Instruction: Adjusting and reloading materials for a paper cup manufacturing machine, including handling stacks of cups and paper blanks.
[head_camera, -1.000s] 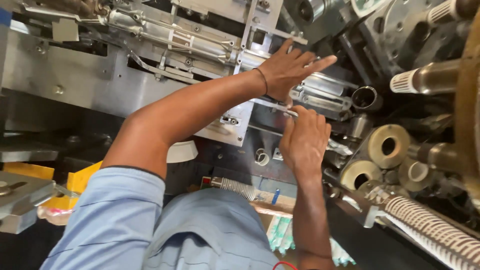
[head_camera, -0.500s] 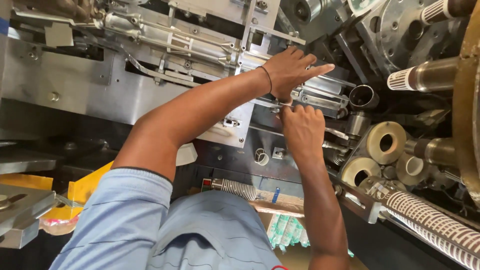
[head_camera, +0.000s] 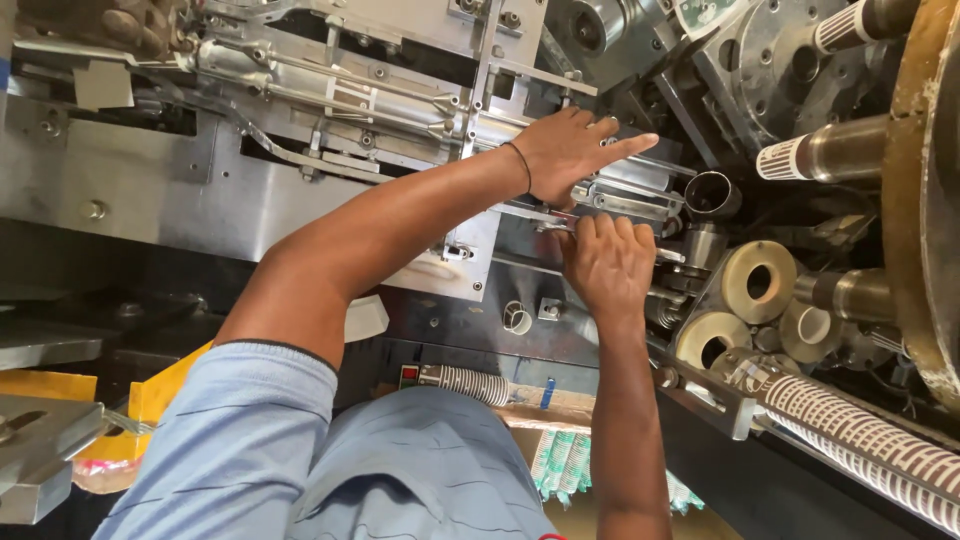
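My left hand (head_camera: 572, 150) lies flat on a shiny metal bracket (head_camera: 625, 195) of the machine, fingers stretched out to the right, a thin black band on the wrist. Just below it, my right hand (head_camera: 607, 265) is closed around a slim silver wrench (head_camera: 548, 228). The wrench's end pokes out to the left of my knuckles, against the machine's steel plate (head_camera: 200, 200). My fist hides whatever the wrench sits on.
Cream rollers (head_camera: 757, 280) and a metal shaft (head_camera: 840, 150) crowd the right side, beside a large rusty wheel (head_camera: 925, 180). A striped paper tube (head_camera: 860, 440) runs along the lower right. A yellow object (head_camera: 160, 395) and a grey block (head_camera: 40, 450) sit lower left.
My right hand has shifted slightly upward with the wrench, closer to my left hand. My left hand has stayed on the bracket.
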